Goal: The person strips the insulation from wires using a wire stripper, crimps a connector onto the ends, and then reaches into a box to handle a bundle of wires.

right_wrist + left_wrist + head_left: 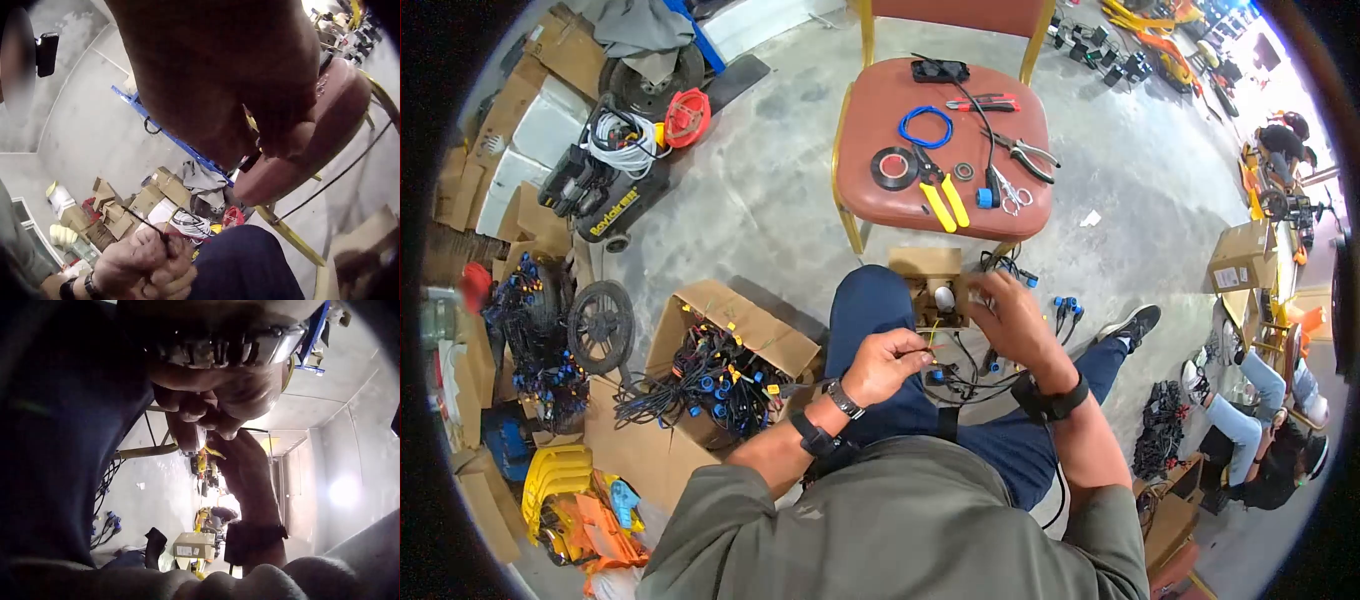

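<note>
Left grip [883, 366] pinches a dark cable [147, 222] between thumb and curled fingers, with a thin yellow wire [933, 331] and a red wire [195, 237] poking out beside the pinch. The right grip [1010, 312] has bent fingers and hangs near, to the right and somewhat farther from the torso; whether it has hold of anything, I cannot tell. In the head view the yellow wire points forward, toward the open cardboard box [925, 261], while the red points rightward. Any next move likely turns on the right grip crossing leftward to those wire ends.
</note>
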A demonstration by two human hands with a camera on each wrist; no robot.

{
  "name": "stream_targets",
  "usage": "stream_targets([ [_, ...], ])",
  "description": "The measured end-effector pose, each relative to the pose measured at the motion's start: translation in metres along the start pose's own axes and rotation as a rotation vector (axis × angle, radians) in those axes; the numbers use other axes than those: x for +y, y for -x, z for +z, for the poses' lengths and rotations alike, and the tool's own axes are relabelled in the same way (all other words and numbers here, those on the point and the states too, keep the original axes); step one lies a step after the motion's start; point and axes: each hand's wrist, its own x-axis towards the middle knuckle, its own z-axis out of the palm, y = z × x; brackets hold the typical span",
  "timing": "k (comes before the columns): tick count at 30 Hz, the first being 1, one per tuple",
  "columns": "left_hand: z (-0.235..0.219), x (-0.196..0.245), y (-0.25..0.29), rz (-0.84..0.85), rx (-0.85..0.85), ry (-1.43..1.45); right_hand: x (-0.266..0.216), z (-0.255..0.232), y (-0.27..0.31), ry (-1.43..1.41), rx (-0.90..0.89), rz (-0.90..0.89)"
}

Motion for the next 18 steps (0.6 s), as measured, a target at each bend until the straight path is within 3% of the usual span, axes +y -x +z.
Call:
stream_targets([
  [2, -0.001, -0.006, -0.004, 0.0, -0.004, -0.005, -0.001, 0.006, -0.03, 0.167, 0.098, -0.175],
  [6, -0.007, -0.006, -0.006, 0.02, -0.024, -0.089, -0.003, 0.022, -0.091, 0.457, 0.086, -0.141],
  [9, -0.013, 0.007, -0.006, -0.084, -0.026, -0.122, 0.022, 0.047, -0.127, 0.652, 0.162, -0.196],
  [10, -0.013, 0.006, -0.005, -0.081, -0.021, -0.105, 0.025, 0.053, -0.133, 0.665, 0.213, -0.156],
  [15, -0.019, -0.008, -0.003, -0.058, 0.017, 0.037, 0.023, 0.048, -0.144, 0.672, 0.147, -0.014],
  [18, -0.02, -0.006, -0.001, -0.106, 0.049, 0.037, 0.011, 0.021, -0.138, 0.38, 0.103, 0.122],
])
